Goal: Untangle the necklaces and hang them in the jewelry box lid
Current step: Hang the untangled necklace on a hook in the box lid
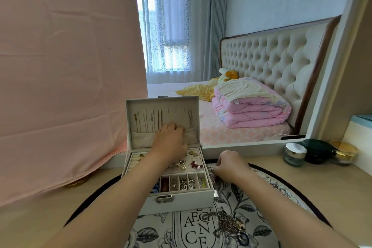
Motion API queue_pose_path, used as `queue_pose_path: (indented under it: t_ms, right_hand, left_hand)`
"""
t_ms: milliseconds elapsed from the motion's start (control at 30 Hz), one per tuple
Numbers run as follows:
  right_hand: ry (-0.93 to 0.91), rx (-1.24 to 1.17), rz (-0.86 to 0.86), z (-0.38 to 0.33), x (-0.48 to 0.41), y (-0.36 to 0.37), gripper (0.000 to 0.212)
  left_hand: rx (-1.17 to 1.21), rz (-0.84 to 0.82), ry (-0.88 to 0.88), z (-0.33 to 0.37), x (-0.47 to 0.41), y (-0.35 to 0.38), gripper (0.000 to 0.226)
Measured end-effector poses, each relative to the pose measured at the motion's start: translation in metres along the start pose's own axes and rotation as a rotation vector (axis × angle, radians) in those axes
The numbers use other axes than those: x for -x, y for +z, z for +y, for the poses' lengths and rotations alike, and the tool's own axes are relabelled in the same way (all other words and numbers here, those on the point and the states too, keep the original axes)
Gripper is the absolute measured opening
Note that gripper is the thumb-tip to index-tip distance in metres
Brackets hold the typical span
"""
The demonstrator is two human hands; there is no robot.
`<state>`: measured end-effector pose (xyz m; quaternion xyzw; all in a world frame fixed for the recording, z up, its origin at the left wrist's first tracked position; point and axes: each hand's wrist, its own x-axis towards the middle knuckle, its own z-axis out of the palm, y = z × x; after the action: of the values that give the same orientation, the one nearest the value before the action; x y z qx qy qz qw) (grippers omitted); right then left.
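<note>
Jewelry box (181, 202) is sitting open at the 12 o'clock edge of the round printed mat (267, 189), latch facing the person. Lid (130, 119) is standing upright along the box's 12 o'clock side. Several hung necklaces (148, 121) are hanging in a row inside the lid, mostly in its 9 o'clock half. A few more strands (191, 120) are hanging at its 3 o'clock end. Their lower ends are dropping into the fabric pocket (141, 138) along the lid's 6 o'clock edge.

Left hand (170, 141) is reaching over the top tray (188, 160) into the lid, fingers bent, tips at the pocket's upper edge near lid centre. Cannot tell whether it is gripping a strand there, because the fingers are covering the spot.

Right hand (229, 164) is sitting at the box's 3 o'clock side, fingers curled. Its fingertips are pinching a thin chain (211, 175) that is running down along the box's right wall.

Tangled necklaces (228, 222) are lying in a heap on the mat at the box's 5 o'clock, apart from both hands.

Top tray is carrying earrings and brooches. Small compartments (184, 182) along the box front are holding mixed pieces.

Three jars (295, 154) are standing on the desk (332, 197) at the box's 3 o'clock, well apart from it. Pink cloth (60, 66) is hanging at 10 o'clock, covering part of the mirror (241, 26), which is reflecting a bed.
</note>
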<state>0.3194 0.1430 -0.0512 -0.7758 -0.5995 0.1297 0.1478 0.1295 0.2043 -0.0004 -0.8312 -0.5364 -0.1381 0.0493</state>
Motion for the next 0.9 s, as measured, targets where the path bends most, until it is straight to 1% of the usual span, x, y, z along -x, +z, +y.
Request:
queue_pose_path:
  t_ms: [67,167,200,300,333,400,433,500,600,667,800,900]
  right_hand:
    - [-0.020,-0.028,0.007,0.004,-0.005,-0.001,0.019]
    - [-0.069,-0.025,-0.081,0.007,-0.005,-0.004,0.040]
    - [-0.084,-0.019,-0.095,0.008,-0.005,-0.005,0.041]
    - [-0.104,-0.043,-0.122,0.007,-0.007,-0.007,0.017]
    - [-0.119,-0.027,-0.140,0.006,-0.006,-0.008,0.013]
    - [-0.149,-0.013,-0.172,0.001,-0.004,-0.012,0.011]
    - [-0.155,-0.057,-0.180,-0.001,-0.002,-0.016,0.012]
    - [-0.164,-0.268,-0.183,-0.010,-0.001,-0.029,0.013]
    - [-0.215,-0.619,-0.099,-0.035,0.000,-0.057,0.006]
    - [-0.280,-0.761,-0.021,-0.056,-0.003,-0.075,0.005]
    - [-0.394,-0.884,0.139,-0.090,-0.020,-0.095,0.010]
    - [-0.432,-0.853,0.269,-0.104,-0.041,-0.093,0.015]
  left_hand:
    - [-0.002,0.000,-0.001,0.000,-0.002,0.001,0.054]
    - [0.002,0.015,-0.001,-0.001,-0.005,0.004,0.052]
    - [0.005,0.019,-0.001,-0.001,-0.005,0.005,0.051]
    - [0.006,0.033,0.004,-0.002,-0.005,0.007,0.049]
    - [0.006,0.041,0.007,-0.002,-0.004,0.007,0.049]
    - [0.012,0.054,0.015,-0.003,-0.002,0.007,0.048]
    - [0.016,0.054,0.019,-0.004,-0.002,0.006,0.048]
    - [0.031,0.042,0.025,-0.006,-0.003,0.004,0.049]
    - [0.050,0.016,0.025,-0.008,-0.006,0.000,0.048]
    - [0.069,0.006,0.031,-0.010,-0.006,-0.003,0.047]
    - [0.120,-0.001,0.034,-0.012,-0.005,-0.007,0.043]
    - [0.086,0.022,0.023,-0.013,-0.004,-0.007,0.037]
